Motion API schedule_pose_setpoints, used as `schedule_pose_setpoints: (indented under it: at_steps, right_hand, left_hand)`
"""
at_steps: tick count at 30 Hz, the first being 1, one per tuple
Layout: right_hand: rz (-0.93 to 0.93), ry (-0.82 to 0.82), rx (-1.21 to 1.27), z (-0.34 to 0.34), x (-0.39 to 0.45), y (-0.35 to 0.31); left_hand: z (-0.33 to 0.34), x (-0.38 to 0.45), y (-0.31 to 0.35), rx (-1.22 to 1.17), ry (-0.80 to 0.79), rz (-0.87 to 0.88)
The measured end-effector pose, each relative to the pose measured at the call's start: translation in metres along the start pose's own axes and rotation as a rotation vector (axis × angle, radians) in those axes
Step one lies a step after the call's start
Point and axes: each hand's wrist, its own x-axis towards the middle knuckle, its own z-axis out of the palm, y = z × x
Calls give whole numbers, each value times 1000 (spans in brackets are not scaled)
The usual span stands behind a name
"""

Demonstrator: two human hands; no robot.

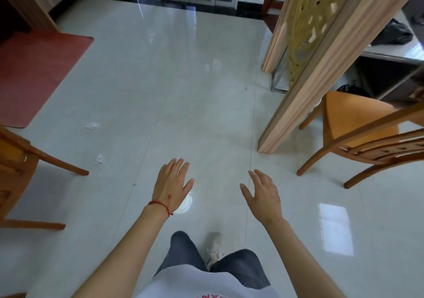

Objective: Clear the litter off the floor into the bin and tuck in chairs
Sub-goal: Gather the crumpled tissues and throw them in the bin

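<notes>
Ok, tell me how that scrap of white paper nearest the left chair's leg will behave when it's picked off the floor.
The paper scrap looks thin and crumpled, so it is probably very light and floppy. It lies on glossy tile, so it may slide rather than lift; pinching a raised crease likely works better. Both hands, left hand and right hand, are open and free.

One head-worn camera looks forward and steeply down, close above the floor (183, 91).

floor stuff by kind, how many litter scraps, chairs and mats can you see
white litter scraps: 2, one near the mat, one by the left chair leg
wooden chairs: 2, left and right
red mat: 1
total: 5
</notes>
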Motion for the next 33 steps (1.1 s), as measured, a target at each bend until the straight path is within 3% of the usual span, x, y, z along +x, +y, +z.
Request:
schedule_pose_setpoints:
  at_steps: [12, 22, 33]
  right_hand:
    - [-19, -1, 22, -32, 196, -14]
    - [-29, 2, 47, -62, 378, -64]
    - [-153, -81, -20, -74, 522, -114]
  left_hand:
    - [-24, 194, -23, -10, -13, -41]
    - [-74, 366, -65, -2, 29, -33]
    - [-101, 466, -111, -37, 95, -188]
